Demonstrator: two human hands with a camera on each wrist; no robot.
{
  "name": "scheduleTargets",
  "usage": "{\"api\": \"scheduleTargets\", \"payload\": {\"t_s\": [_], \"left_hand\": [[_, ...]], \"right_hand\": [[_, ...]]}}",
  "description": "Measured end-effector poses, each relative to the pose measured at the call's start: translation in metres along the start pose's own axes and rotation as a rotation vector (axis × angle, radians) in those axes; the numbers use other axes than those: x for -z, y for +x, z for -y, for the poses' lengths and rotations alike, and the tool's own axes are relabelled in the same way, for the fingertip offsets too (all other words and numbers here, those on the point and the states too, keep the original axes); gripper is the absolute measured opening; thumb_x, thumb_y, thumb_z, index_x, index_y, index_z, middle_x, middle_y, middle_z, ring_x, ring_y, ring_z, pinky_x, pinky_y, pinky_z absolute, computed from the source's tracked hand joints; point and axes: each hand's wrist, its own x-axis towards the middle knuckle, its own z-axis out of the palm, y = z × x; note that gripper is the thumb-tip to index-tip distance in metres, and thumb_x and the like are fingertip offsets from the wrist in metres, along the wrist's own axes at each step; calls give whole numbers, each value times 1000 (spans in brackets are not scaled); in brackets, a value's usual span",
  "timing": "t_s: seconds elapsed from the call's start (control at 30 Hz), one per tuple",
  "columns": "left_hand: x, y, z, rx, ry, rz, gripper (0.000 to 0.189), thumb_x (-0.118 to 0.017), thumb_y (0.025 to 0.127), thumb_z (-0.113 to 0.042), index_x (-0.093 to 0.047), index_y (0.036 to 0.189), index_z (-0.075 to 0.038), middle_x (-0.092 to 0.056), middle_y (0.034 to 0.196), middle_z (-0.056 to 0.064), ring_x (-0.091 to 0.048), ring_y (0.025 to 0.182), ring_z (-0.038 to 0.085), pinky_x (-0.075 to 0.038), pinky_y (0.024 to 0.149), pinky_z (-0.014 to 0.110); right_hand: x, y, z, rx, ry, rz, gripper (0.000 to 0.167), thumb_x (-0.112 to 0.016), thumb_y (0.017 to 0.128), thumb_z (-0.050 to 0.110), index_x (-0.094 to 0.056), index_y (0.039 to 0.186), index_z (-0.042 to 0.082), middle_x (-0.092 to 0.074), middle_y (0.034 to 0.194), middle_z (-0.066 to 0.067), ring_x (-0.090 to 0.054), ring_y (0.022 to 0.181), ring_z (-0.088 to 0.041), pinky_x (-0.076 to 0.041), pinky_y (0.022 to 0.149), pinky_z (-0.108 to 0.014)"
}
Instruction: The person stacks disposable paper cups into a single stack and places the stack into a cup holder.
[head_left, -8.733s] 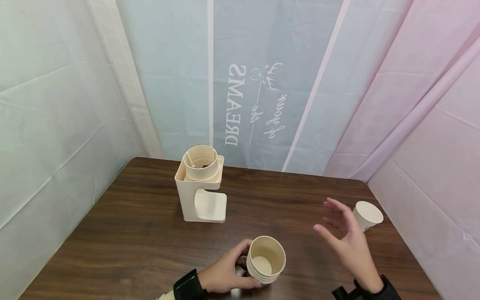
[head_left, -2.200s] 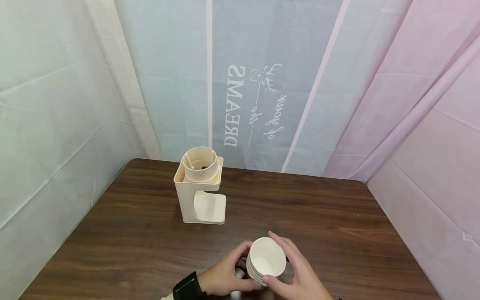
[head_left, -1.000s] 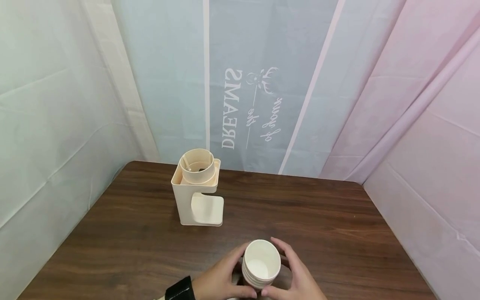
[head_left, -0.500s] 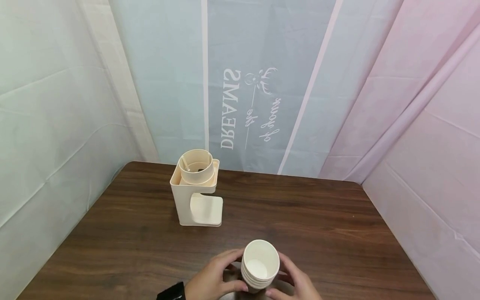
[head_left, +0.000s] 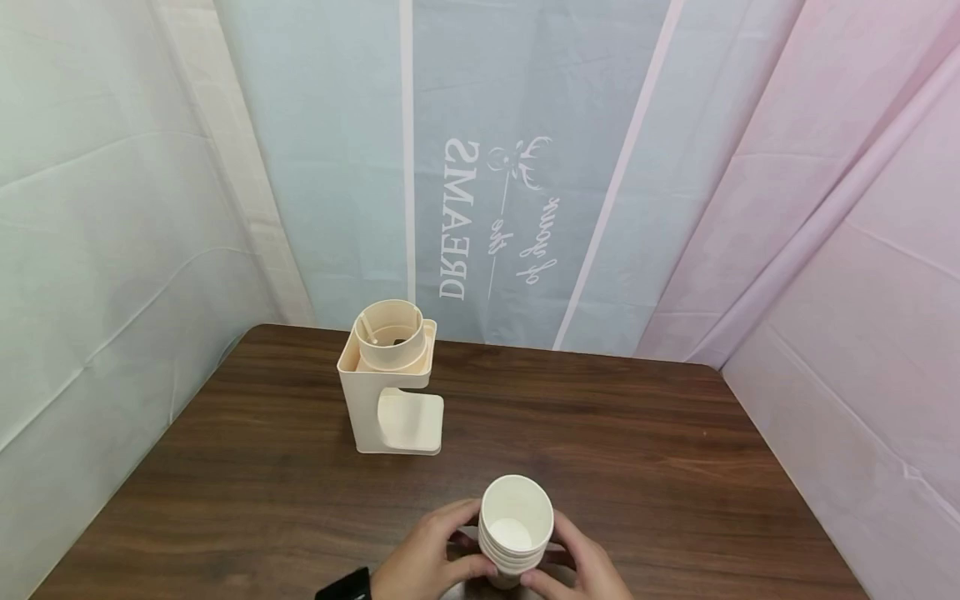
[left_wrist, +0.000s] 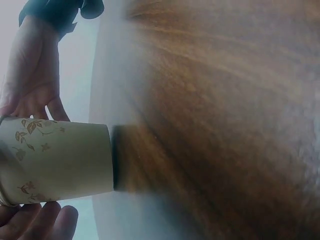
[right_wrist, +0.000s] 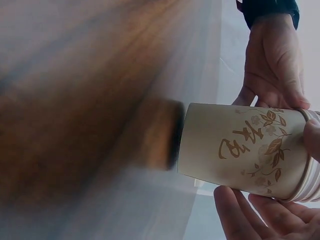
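A stack of paper cups (head_left: 517, 560) stands mouth up near the table's front edge in the head view, its rims nested close together. My left hand (head_left: 427, 558) holds it from the left, thumb at the front. From the other side my right hand (head_left: 585, 567) grips it too, thumb low at the front. Brown leaves and lettering mark the lowest cup (right_wrist: 235, 150) in the right wrist view. The left wrist view shows the bottom cup (left_wrist: 65, 160) close over the wood, with left fingers (left_wrist: 45, 222) along its side.
A cream stand (head_left: 363, 412) with a round tube (head_left: 390, 357) in its top and a flat foot (head_left: 416, 423) stands at the back left of the dark wooden table (head_left: 600, 442). Cloth curtains (head_left: 337, 167) hang behind the table and along both sides.
The lone white cup at the right has gone from there, and a whiter cup now tops the stack. My right hand came from the right onto the stack; both hands have since slid lower.
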Motion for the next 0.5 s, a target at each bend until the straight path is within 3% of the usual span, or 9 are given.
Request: {"api": "scheduleTargets", "payload": {"t_s": [0.13,0.3,0.5], "left_hand": [[5,2,-5,2,10,-22,57,-76,92,-27,-56,141,-8,-63,133,11,-59,116,13,-58,85,29],[17,5,-17,-2,76,-59,56,-76,91,-31,-58,140,-10,-64,131,6,-59,115,12,-57,85,29],[35,9,-32,-29,131,-97,55,-77,90,-30,-59,138,-11,-65,129,3,-59,113,11,-58,85,30]], "right_hand": [[4,9,8,7,-14,26,60,-78,91,10,-48,141,-6,-62,129,-25,-61,117,-9,-60,83,-34],[7,23,19,109,-87,5,59,-78,91,11,-49,142,1,-65,128,-15,-64,114,-13,-60,84,-34],[9,42,38,88,-87,28,56,-76,94,19,-50,144,14,-65,127,-1,-64,112,-12,-59,86,-35]]}}
